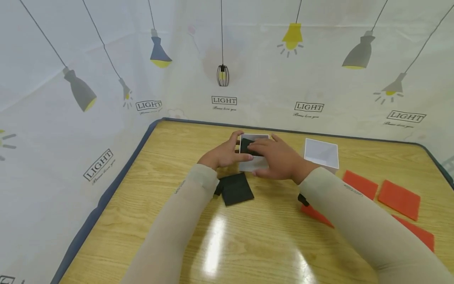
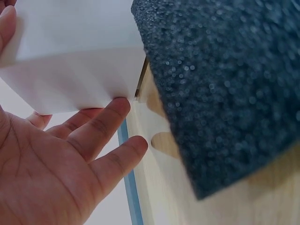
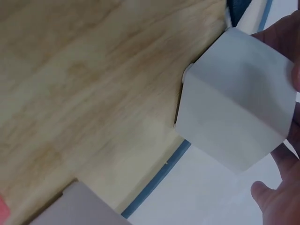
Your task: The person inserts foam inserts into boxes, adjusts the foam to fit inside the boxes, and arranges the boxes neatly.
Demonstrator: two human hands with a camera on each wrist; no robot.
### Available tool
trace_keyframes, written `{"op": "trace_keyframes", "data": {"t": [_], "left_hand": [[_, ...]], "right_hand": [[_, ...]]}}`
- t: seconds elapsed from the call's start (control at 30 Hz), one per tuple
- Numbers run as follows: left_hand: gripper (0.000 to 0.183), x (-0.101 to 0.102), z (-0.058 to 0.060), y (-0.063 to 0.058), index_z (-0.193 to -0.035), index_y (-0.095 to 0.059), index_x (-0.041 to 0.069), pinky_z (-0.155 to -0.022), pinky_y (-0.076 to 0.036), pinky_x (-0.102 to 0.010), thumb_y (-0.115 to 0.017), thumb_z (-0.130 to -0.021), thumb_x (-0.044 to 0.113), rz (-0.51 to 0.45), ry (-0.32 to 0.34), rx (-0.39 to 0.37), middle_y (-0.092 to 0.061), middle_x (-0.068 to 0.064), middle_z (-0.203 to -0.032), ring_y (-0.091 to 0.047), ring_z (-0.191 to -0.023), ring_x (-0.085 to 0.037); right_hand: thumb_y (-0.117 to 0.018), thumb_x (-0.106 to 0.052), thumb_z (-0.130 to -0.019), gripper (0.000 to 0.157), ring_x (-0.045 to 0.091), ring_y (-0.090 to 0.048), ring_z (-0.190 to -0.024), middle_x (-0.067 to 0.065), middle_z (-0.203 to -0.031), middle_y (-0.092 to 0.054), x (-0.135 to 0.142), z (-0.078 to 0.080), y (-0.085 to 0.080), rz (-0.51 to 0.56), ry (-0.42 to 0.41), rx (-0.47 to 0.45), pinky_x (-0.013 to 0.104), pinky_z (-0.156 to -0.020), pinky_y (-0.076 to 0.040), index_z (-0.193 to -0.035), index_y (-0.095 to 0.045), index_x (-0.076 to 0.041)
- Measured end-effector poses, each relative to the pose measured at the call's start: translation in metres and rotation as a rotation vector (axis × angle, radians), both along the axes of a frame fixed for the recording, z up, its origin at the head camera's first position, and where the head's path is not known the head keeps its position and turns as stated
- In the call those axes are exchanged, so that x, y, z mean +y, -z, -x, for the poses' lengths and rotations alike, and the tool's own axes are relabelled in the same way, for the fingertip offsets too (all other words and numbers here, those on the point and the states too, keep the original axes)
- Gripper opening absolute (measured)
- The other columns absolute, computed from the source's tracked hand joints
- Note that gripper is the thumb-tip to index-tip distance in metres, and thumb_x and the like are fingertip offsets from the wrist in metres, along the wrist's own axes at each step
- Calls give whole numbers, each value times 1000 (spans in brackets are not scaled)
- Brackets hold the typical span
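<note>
In the head view, a white open-topped box (image 1: 250, 164) stands near the far side of the table. My left hand (image 1: 224, 154) grips it from the left, thumb along the near rim and fingers against the left wall (image 2: 86, 77). A black foam square (image 1: 247, 145) is inside the box, partly hidden by my right hand (image 1: 280, 158). That hand lies over the opening with extended fingers on the foam, its thumb by the box's near face. Another black square (image 1: 237, 190) rests on the table by my left wrist and looms large in the left wrist view.
A second white box (image 1: 321, 153) stands to the right of my right hand. Several red squares (image 1: 399, 199) lie on the right of the wooden table (image 1: 269, 244), one partly under my right forearm. Behind the table's blue edge hangs a white curtain (image 1: 255, 85) printed with lamps.
</note>
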State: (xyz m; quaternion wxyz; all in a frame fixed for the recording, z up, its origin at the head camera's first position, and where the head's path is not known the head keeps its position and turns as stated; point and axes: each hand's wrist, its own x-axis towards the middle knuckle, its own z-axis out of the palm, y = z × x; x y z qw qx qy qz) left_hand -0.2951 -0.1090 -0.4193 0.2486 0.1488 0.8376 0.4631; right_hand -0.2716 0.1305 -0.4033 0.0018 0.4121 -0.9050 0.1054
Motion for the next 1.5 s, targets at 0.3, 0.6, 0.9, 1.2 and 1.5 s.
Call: {"op": "trace_keyframes", "data": {"t": [0.3,0.6,0.9,1.2,1.5], "left_hand": [[104,-1,-2,-2,-169,-1,27,-120,-39,-51,-75,-98,44,24,-7,33,-22,-18,-172,-40,-153,-39],[105,-2,-2,-2,-169,-1,26,-121,-37,-54,-74,-97,48,50,-18,37,-24,-18,-171,-40,-152,-39],[106,0,-3,-1,-169,-1,28,-121,-37,-57,-74,-96,53,76,-19,62,-24,-17,-172,-38,-154,-39],[106,1,-4,-1,-168,-3,30,-120,-38,-54,-77,-95,48,44,-28,46,-26,-16,-171,-40,-153,-38],[104,2,-4,0,-168,-4,27,-120,-39,-52,-78,-96,41,-4,-19,34,-27,-16,-169,-40,-153,-38]], "right_hand": [[-83,-46,-88,74,34,-56,-137,11,-145,-62,4,-18,-6,158,-26,-43,57,-117,-40,-146,-60,-5],[-87,-41,-83,62,25,-65,-110,6,-120,-69,1,-36,-2,328,-146,70,50,-97,-54,-131,-69,-5],[-89,-38,-85,60,19,-62,-100,2,-118,-67,-4,-56,7,380,-153,-123,41,-88,-55,-133,-65,-10],[-89,-39,-86,70,19,-55,-91,7,-103,-62,-7,-58,24,289,-96,-243,36,-79,-48,-140,-61,-4],[-90,-40,-85,85,13,-49,-82,4,-94,-57,-13,-52,31,225,-32,-340,34,-74,-43,-152,-52,-4]]}}
